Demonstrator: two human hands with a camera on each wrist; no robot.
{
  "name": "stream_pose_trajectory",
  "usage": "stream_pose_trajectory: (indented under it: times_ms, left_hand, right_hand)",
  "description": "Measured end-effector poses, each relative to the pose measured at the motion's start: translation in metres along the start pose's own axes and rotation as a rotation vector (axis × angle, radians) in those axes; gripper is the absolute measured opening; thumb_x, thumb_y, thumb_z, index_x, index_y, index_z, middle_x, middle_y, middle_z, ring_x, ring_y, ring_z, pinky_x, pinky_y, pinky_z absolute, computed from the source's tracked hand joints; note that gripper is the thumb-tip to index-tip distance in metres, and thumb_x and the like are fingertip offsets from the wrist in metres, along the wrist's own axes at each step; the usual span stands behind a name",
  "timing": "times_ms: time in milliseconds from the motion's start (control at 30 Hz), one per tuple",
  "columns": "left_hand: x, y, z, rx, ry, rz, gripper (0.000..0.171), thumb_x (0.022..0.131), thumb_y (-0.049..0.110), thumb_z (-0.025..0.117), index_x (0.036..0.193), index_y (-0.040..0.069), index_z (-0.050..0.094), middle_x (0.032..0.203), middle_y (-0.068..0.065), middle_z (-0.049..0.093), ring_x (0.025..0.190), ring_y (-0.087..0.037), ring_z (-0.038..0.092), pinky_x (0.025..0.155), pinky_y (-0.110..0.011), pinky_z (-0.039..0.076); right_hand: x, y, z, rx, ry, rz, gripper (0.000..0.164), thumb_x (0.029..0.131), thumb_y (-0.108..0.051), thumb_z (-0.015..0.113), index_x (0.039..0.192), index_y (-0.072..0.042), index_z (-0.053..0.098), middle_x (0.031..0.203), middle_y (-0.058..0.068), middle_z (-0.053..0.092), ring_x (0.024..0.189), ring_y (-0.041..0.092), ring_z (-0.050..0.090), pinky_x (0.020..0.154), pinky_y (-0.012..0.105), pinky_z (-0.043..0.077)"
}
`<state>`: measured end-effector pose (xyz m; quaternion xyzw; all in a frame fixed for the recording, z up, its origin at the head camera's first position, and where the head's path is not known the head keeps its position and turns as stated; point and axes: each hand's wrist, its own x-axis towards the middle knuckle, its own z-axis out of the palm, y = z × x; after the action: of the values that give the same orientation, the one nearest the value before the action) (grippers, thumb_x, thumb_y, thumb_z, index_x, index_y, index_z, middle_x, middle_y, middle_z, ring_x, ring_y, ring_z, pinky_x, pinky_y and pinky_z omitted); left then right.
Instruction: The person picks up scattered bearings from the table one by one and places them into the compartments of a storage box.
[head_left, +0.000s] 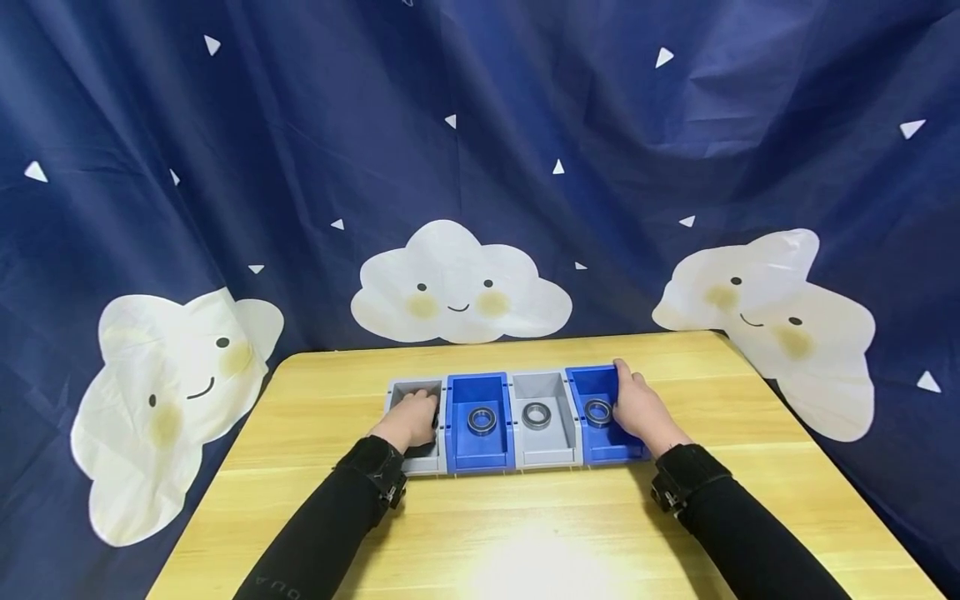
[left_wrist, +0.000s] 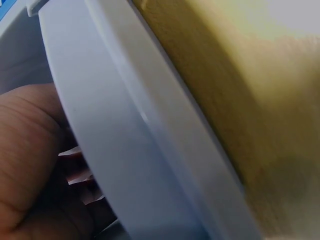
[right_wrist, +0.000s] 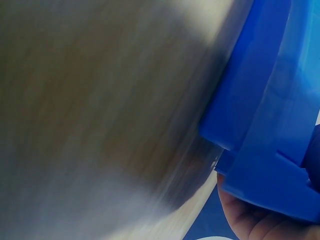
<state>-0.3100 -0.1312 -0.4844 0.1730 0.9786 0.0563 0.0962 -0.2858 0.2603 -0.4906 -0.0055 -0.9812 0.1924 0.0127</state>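
Note:
My left hand [head_left: 411, 419] reaches down into the grey bin [head_left: 424, 463] at the left end of the row, its fingers bent downward. A dark edge [head_left: 436, 417] shows beside those fingers; I cannot tell what it belongs to. In the left wrist view, the grey front wall [left_wrist: 115, 120] hides most of the fingers. My right hand [head_left: 643, 408] grips the right side wall of the blue bin [head_left: 615, 452] at the right end. Inside that bin lies a ball bearing [head_left: 597, 413], close to the hand. Fingers [right_wrist: 245, 215] curl against the bin's outside in the right wrist view.
Between the end bins stand another blue bin [head_left: 480, 461] and a light grey bin [head_left: 542, 457], joined side by side. One holds a bearing [head_left: 482, 421], the other a second bearing [head_left: 536, 416]. The wooden table [head_left: 315, 467] backs onto a blue curtain [head_left: 315, 125] with printed clouds.

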Motion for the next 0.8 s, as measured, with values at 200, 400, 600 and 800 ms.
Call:
stream_pose_trajectory:
  times_ms: [200,400,600,800]
  left_hand:
    - [-0.002,-0.001,0.002,0.024,0.002,0.017,0.054,0.087,0.013,0.074,0.135,-0.003,0.057,0.134,-0.023,0.054,0.126,-0.041,0.05,0.108,-0.049,0.042]
    - [-0.009,0.0,-0.007,0.018,0.036,0.042,0.047,0.09,0.015,0.072,0.133,0.0,0.059,0.132,-0.021,0.056,0.125,-0.038,0.052,0.106,-0.048,0.044]
    - [-0.015,-0.003,-0.015,0.013,0.089,0.073,0.033,0.093,0.015,0.069,0.124,0.006,0.065,0.121,-0.015,0.06,0.118,-0.035,0.055,0.1,-0.046,0.047]
    - [-0.019,-0.009,-0.017,-0.018,0.172,0.094,0.027,0.089,0.014,0.071,0.115,0.007,0.069,0.114,-0.011,0.062,0.115,-0.034,0.054,0.103,-0.046,0.044]
  right_hand:
    - [0.0,0.001,0.003,-0.004,-0.009,0.002,0.075,0.089,0.0,0.056,0.153,0.005,0.018,0.127,0.041,0.046,0.09,0.039,0.061,0.085,0.057,0.053]
    - [0.0,0.001,0.002,-0.006,-0.003,-0.003,0.075,0.089,0.0,0.057,0.153,0.006,0.018,0.127,0.042,0.046,0.093,0.042,0.061,0.086,0.058,0.052]
    - [-0.001,0.0,0.0,-0.001,-0.005,-0.002,0.076,0.088,0.0,0.058,0.153,0.006,0.018,0.128,0.043,0.045,0.099,0.045,0.06,0.09,0.059,0.051]
    - [0.0,-0.001,-0.002,0.005,-0.003,-0.003,0.076,0.089,0.0,0.058,0.153,0.005,0.018,0.129,0.043,0.045,0.101,0.046,0.06,0.092,0.061,0.049]
